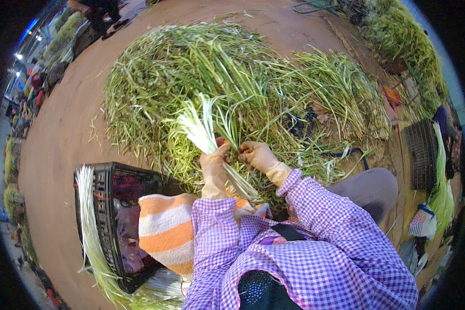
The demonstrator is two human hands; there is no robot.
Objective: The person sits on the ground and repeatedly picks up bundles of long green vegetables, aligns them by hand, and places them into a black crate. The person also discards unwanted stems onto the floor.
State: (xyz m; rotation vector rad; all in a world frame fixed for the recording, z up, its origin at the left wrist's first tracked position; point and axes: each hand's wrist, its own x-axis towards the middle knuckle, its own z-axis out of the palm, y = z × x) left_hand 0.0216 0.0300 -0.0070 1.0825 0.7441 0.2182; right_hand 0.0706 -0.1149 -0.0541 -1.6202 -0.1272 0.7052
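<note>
My left hand (214,164), in a tan glove, is closed around a bundle of pale stems (197,126). The whitish ends fan out beyond the thumb, and the trimmed-looking other end (242,186) points back towards my lap. Just to the right, my right hand (259,155), also gloved, has its fingertips pinched at a small tuft of green leafy stalks (228,126). Its fingers partly hide where they meet the tuft. Beneath both hands spreads a large heap of loose green stalks (151,85).
A black plastic crate (112,182) stands at my left with long pale stems (88,201) draped along it. An orange-striped towel (166,228) covers my left leg. More stalks (341,89) lie to the right. A second crate (420,155) and a person (100,15) are farther off.
</note>
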